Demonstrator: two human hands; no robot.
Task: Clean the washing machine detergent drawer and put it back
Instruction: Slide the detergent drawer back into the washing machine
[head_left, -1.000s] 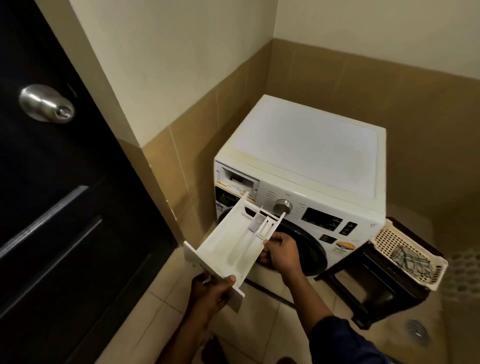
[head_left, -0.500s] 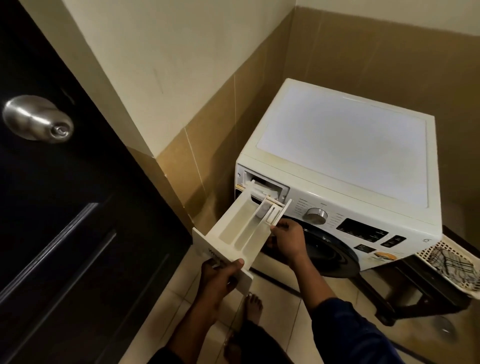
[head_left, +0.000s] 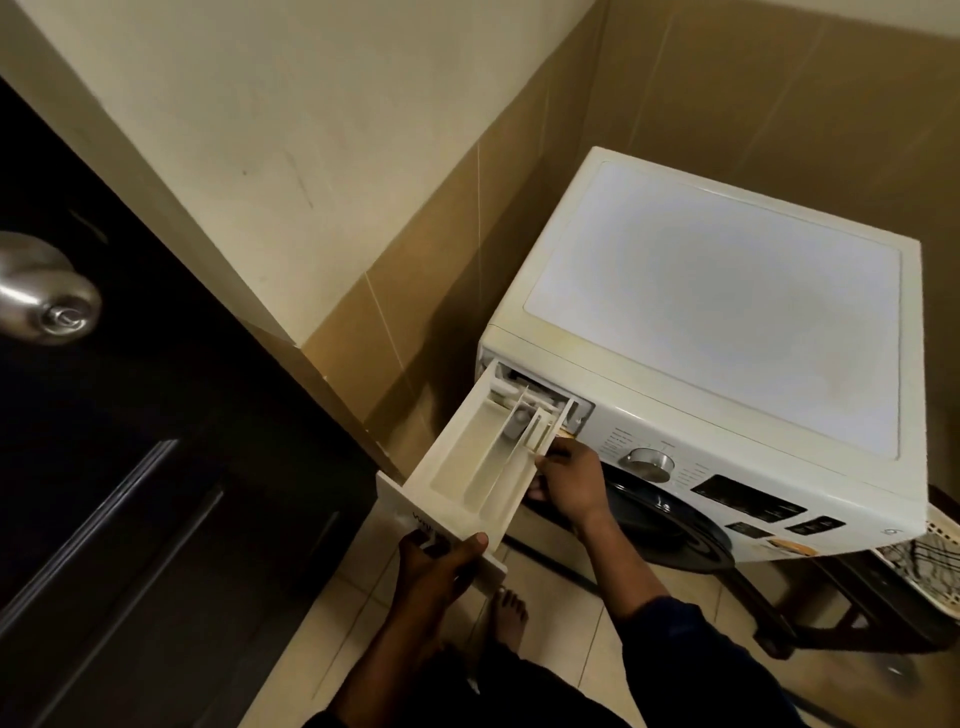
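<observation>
The white detergent drawer (head_left: 470, 470) points with its back end into the slot (head_left: 535, 387) at the top left of the white front-loading washing machine (head_left: 717, 322). Most of the drawer still sticks out towards me, its compartments showing. My left hand (head_left: 441, 558) grips the drawer's front panel from below, thumb on top. My right hand (head_left: 569, 480) holds the drawer's right side wall near its back end, just under the slot.
A dark door with a metal knob (head_left: 49, 299) stands close on the left. A tiled wall runs behind the machine. To the right of the machine sit a dark stool (head_left: 852, 603) and a cream basket (head_left: 930, 561) with a checked cloth. My bare foot (head_left: 506, 618) rests on the floor tiles.
The drawer has been carried up and forward from free in the air to the machine, and its back end now sits in the slot. I have stepped closer to the machine.
</observation>
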